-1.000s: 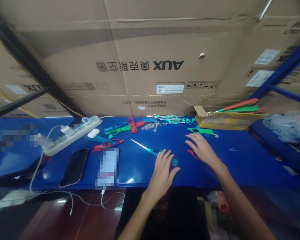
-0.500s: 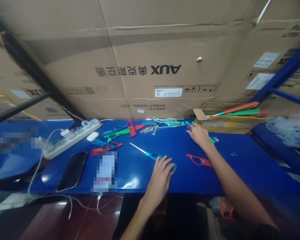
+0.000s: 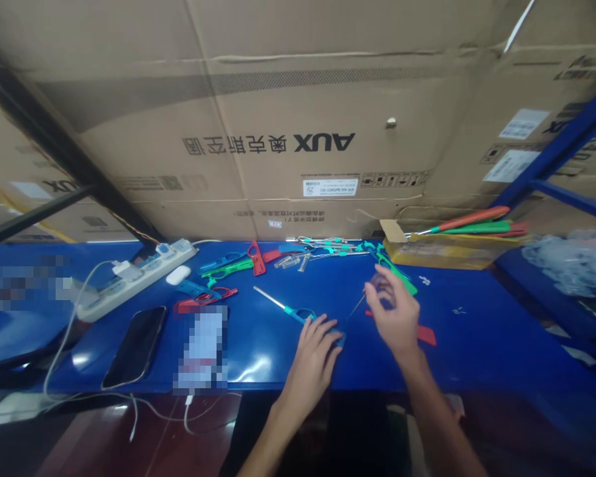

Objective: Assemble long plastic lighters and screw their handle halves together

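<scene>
A blue long-necked lighter lies on the blue tabletop, its metal tube pointing to the far left. My left hand presses down over its handle, with fingers curled across it and hiding much of it. To the right, my right hand is closed on a screwdriver-like tool, whose thin metal shaft slants down towards the lighter's handle end. The tool's handle is mostly covered by my fingers. Beneath my right hand a red lighter casing is partly hidden. Behind that hand lies a green casing.
Several lighter tubes and coloured casings lie along the back by a cardboard wall. A yellow-taped box holds lighters. A power strip, a phone and cables are at the left.
My right hand has come back from the rear of the table towards me, now with the thin-shafted tool in it. My left hand stays on the blue lighter.
</scene>
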Demonstrator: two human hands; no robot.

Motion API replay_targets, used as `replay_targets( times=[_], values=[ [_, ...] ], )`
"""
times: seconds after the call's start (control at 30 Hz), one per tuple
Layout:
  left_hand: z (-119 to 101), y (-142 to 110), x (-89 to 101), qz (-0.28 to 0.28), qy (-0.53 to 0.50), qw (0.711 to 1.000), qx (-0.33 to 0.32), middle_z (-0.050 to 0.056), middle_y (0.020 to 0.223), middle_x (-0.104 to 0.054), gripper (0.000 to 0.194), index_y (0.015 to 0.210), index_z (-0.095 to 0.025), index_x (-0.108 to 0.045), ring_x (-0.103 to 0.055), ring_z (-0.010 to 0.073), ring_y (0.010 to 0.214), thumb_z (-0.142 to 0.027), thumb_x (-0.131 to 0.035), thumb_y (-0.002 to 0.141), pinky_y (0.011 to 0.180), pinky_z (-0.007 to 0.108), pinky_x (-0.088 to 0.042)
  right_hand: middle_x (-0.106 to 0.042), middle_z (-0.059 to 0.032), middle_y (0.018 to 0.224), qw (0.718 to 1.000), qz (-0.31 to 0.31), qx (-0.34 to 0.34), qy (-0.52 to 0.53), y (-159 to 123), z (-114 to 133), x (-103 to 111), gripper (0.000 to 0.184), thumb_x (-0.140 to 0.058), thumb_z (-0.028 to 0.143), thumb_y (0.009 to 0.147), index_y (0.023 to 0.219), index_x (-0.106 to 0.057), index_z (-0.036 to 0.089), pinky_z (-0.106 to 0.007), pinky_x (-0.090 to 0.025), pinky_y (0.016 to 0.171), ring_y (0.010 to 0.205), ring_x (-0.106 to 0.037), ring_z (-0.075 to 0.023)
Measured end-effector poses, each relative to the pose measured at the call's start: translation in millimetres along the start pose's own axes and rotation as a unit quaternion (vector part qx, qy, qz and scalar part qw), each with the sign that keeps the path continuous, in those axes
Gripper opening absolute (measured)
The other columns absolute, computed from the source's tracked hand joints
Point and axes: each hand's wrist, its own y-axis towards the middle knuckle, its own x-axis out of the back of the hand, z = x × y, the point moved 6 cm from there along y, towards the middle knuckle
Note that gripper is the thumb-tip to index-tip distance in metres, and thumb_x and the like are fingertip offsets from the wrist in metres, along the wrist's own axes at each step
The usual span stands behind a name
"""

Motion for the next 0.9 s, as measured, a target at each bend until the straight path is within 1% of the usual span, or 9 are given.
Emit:
replay_targets(
  times=[0.07,0.13,0.23,0.33,0.53,0.73,0.9],
  values=[
    [-0.4,0.0,0.4,0.000,0.004,1.000,0.002,0.008,0.137,-0.062,0.025,0.122,-0.026,-0.061,-0.044,0.0262,0.142,-0.021,-0.046,0.101,0.121,0.062,-0.028,-0.070,-0.0065,0.098,0.996,-0.029,-0.046,0.069,-31.8,-3.1,-3.6,0.041,-0.061,0.032,0.095,0.134,-0.057,0.022,-0.029,-0.061,0.062,0.072,-0.070,-0.0162],
    [-1.2,0.1,1.0,-0.001,0.004,1.000,0.000,0.008,0.136,-0.062,0.025,0.121,-0.025,-0.061,-0.045,0.0261,0.142,-0.021,-0.047,0.101,0.121,0.062,-0.028,-0.069,-0.0062,0.094,0.990,-0.062,-0.075,0.101,-54.7,-9.9,-5.5,0.041,-0.062,0.030,0.094,0.133,-0.057,0.021,-0.028,-0.061,0.058,0.068,-0.071,-0.0159],
    [-2.2,0.5,1.6,-0.001,0.002,1.000,-0.006,0.009,0.136,-0.063,0.025,0.122,-0.025,-0.060,-0.045,0.0270,0.141,-0.022,-0.047,0.101,0.120,0.062,-0.029,-0.069,-0.0056,0.088,0.983,-0.116,-0.092,0.111,-70.1,-18.3,-1.5,0.041,-0.062,0.030,0.093,0.133,-0.056,0.020,-0.029,-0.061,0.055,0.061,-0.069,-0.0152],
    [-2.1,0.9,1.3,0.002,0.007,1.000,-0.006,0.009,0.136,-0.062,0.026,0.124,-0.025,-0.059,-0.045,0.0274,0.141,-0.022,-0.048,0.101,0.120,0.062,-0.029,-0.069,-0.0060,0.089,0.982,-0.127,-0.095,0.105,-71.3,-20.9,0.8,0.042,-0.062,0.031,0.093,0.133,-0.057,0.019,-0.029,-0.061,0.055,0.060,-0.069,-0.0152],
    [-1.3,0.5,0.2,0.002,0.014,1.000,-0.001,0.007,0.137,-0.062,0.026,0.124,-0.025,-0.059,-0.044,0.0268,0.142,-0.021,-0.048,0.101,0.121,0.062,-0.028,-0.065,-0.0052,0.093,0.988,-0.099,-0.080,0.087,-69.9,-19.0,-5.6,0.040,-0.063,0.028,0.093,0.132,-0.058,0.022,-0.027,-0.062,0.057,0.067,-0.068,-0.0142],
    [-0.3,-0.1,-0.9,-0.001,0.013,1.000,-0.006,0.008,0.137,-0.062,0.027,0.124,-0.025,-0.060,-0.044,0.0271,0.142,-0.020,-0.047,0.101,0.120,0.062,-0.028,-0.068,-0.0095,0.104,0.992,-0.095,-0.064,0.057,-71.3,-18.3,-6.2,0.041,-0.063,0.029,0.094,0.133,-0.058,0.022,-0.029,-0.064,0.063,0.074,-0.070,-0.0154],
    [-0.8,0.4,-0.8,0.004,0.016,1.000,-0.006,0.008,0.137,-0.063,0.026,0.123,-0.025,-0.060,-0.044,0.0276,0.142,-0.022,-0.046,0.101,0.120,0.063,-0.028,-0.069,-0.0104,0.107,0.993,-0.090,-0.060,0.051,-71.2,-16.7,-6.9,0.041,-0.062,0.030,0.094,0.134,-0.057,0.022,-0.029,-0.064,0.063,0.074,-0.070,-0.0155]
  ],
)
